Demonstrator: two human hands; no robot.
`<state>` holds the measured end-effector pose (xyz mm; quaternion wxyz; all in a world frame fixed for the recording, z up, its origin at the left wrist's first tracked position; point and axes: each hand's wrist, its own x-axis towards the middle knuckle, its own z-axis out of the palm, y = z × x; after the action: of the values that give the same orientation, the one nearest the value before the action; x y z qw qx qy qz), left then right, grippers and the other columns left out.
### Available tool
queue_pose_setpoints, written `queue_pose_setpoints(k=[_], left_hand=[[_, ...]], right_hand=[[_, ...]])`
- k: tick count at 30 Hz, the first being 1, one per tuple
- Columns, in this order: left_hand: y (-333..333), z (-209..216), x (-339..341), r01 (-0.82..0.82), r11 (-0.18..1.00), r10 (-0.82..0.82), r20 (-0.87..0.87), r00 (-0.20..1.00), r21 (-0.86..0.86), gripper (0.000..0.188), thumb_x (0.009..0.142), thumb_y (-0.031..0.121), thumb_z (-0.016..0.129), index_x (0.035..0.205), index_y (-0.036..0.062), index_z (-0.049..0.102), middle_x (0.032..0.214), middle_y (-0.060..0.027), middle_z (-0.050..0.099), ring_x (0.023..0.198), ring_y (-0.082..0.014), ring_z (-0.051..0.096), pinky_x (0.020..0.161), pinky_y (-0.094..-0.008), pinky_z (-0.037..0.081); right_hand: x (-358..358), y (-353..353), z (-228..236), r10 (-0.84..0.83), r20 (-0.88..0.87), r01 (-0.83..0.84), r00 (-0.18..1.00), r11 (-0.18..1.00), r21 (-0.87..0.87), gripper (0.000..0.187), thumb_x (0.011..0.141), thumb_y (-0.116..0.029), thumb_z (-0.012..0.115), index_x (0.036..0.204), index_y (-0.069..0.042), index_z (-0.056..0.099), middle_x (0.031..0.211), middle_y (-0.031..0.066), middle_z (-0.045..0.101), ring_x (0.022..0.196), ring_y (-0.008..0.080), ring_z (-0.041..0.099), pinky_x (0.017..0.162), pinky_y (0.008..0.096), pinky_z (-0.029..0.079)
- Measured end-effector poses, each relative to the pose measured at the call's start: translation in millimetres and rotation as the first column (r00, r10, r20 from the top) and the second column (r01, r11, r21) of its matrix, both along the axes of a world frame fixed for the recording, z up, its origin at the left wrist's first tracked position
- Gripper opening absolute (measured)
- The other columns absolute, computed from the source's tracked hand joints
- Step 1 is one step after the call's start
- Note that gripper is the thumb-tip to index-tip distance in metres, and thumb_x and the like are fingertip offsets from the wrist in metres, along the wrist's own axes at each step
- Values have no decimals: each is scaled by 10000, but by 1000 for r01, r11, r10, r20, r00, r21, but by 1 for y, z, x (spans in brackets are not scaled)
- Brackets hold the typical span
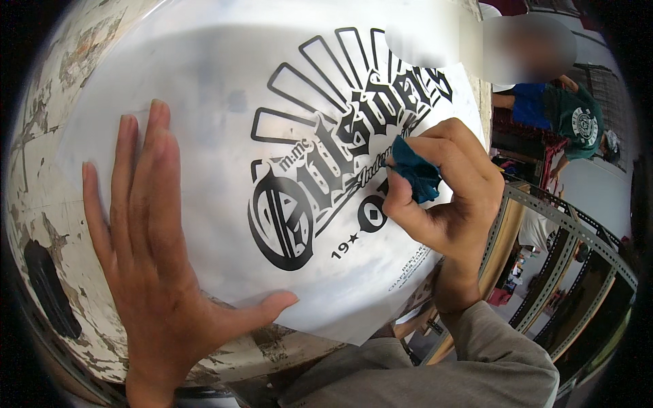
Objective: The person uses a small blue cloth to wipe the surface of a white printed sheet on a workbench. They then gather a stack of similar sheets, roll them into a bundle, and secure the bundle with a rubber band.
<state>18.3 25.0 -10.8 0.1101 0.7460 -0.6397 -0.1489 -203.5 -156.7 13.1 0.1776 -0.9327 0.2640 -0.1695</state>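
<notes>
Translucent white sheet (204, 75) is laid over the paint-worn worktop (37, 197). On the sheet's right half, a bunched teal cloth (416, 171) is pinched in the narrow grip of the right hand (456, 194), right over the black lettering (282, 217), which is slanted from the sheet's lower left toward its upper right. The lettering is covered partly by that hand, the nearer one; the left hand (153, 265) is spread wide at the sheet's left side, nothing gripped. The sheet is glossy, faintly mottled grey-blue; the cloth is crumpled. Cloth-to-sheet contact cannot be told.
</notes>
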Motion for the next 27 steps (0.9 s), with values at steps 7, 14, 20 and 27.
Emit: queue_pose_setpoints(k=[7,14,20,27], left_hand=[[11,-7,6,19,1000,-19,53,998,1,1494,548,866,775,1633,52,146,1665,-219,268,1552,-416,229,1256,-630,110],[2,-1,-4,35,999,-35,33,999,7,1485,545,825,808,1631,50,155,1666,-219,272,1556,-407,232,1251,-631,120],[-13,11,-11,30,999,-29,37,999,-13,1479,544,798,825,1628,43,161,1666,-219,277,1554,-405,241,1248,-629,128],[-14,12,-10,39,999,-39,51,998,0,1478,537,776,841,1629,50,160,1668,-218,275,1551,-406,252,1249,-625,134]], right_hand=[[11,10,-8,43,-60,-44,997,999,-20,245,681,-42,771,912,2,705,813,95,611,698,193,616,620,265,484],[2,16,-10,37,-116,-40,993,999,-26,281,680,-51,787,940,6,699,839,104,613,723,214,632,635,280,501],[-8,-14,10,58,-119,-60,991,998,-16,275,687,-51,783,940,10,694,841,110,614,725,213,631,638,279,501],[-12,-16,15,26,-32,-28,999,999,-44,237,701,-42,755,914,27,677,830,100,637,721,206,616,673,276,480]])
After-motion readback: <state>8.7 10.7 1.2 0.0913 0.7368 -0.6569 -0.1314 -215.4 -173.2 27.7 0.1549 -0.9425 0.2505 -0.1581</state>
